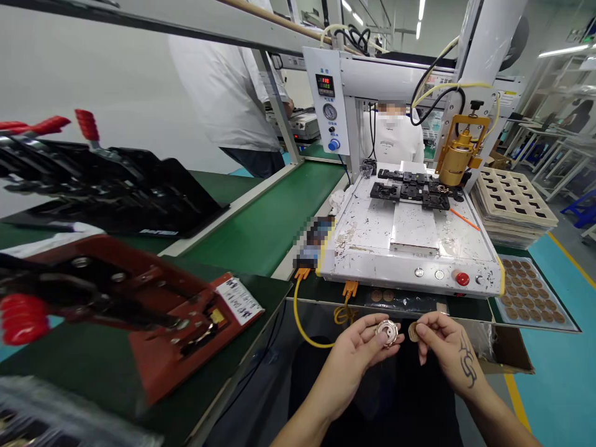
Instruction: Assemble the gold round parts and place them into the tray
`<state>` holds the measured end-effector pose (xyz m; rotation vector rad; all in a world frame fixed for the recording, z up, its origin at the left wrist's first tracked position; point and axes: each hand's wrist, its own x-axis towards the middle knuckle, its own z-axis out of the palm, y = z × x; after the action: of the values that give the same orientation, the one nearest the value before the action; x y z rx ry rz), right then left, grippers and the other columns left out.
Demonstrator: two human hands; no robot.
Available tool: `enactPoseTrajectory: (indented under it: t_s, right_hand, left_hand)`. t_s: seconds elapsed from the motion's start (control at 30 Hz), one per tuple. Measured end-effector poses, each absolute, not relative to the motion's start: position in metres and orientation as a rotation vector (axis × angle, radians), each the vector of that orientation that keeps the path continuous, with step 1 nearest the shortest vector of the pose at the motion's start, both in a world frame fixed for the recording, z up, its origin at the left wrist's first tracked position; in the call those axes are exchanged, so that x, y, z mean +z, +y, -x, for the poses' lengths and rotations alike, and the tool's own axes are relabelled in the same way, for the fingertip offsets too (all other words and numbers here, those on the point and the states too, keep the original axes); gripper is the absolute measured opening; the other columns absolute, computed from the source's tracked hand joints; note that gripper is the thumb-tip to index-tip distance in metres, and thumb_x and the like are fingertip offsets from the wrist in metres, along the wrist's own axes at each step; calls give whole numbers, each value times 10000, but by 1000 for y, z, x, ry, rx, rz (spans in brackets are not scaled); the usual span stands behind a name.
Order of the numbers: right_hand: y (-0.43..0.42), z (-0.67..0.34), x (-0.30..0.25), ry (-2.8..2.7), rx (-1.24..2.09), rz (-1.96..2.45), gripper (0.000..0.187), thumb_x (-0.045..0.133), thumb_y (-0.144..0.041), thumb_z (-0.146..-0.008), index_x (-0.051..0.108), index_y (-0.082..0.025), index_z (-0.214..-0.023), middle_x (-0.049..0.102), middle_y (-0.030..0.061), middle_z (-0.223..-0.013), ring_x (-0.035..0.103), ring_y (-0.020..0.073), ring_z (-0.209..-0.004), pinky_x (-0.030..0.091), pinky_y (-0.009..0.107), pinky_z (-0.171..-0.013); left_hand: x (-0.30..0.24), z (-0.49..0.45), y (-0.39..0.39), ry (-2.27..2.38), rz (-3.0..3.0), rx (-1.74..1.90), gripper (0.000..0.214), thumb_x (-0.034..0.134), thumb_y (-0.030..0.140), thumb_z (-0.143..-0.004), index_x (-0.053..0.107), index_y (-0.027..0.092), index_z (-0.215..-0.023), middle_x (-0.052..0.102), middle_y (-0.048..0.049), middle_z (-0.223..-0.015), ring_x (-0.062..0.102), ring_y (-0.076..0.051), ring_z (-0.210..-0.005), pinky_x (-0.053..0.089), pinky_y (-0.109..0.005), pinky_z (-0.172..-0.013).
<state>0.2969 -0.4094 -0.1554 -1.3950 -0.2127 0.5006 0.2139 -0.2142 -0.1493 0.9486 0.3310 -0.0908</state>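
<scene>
Between the thumb and fingers of my left hand (356, 347) is a round metal part (387, 333) with a ring-shaped, scalloped rim and a hole near its middle. My right hand (442, 344) pinches a small round brown disc (413, 331) by its edge, just right of the metal part and apart from it. Both hands are over my lap, in front of the white machine (367, 248). Two similar brown discs (382, 295) lie on the bench edge beyond my hands. A sheet of more brown discs (531, 290) is at the right.
Black fixtures (412, 188) sit on the machine bed under a gold heated head (456, 158). Stacked cream trays (512, 205) stand right. A green conveyor (265, 217) runs left, beside a red-handled toggle press (177, 323). A yellow cable (302, 326) hangs in front. Two people stand beyond.
</scene>
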Motion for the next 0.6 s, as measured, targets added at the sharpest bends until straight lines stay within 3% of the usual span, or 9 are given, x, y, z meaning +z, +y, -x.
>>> enactPoseTrajectory:
  t_s: [0.27, 0.5, 0.6]
  right_hand:
    - [-418, -291, -161, -211, 718, 1269, 356, 773, -508, -960, 611, -206, -864, 616, -45, -606, 534, 107, -497, 454, 236, -508]
    - [-419, -290, -153, -283, 785, 1331, 368, 705, -526, -1004, 575, -211, -866, 467, -83, -588, 324, 76, -479, 236, 233, -476]
    - [-415, -291, -143, -375, 688, 1493, 374, 689, -548, -1000, 596, -212, -865, 498, -45, -684, 388, 108, -565, 304, 254, -525]
  left_hand:
    - [-138, -202, -216, 293, -944, -71, 495, 866, 481, -878, 750, 152, -1228, 818, -169, -1199, 781, -335, -1133, 602, -503, -1066]
    - [-138, -195, -219, 275, -913, -74, 506, 855, 470, -893, 759, 161, -1282, 816, -153, -1201, 763, -337, -1167, 602, -520, -1077]
    - [-139, -194, -221, 267, -915, -74, 527, 855, 474, -892, 756, 166, -1308, 810, -147, -1217, 767, -331, -1154, 593, -527, -1092]
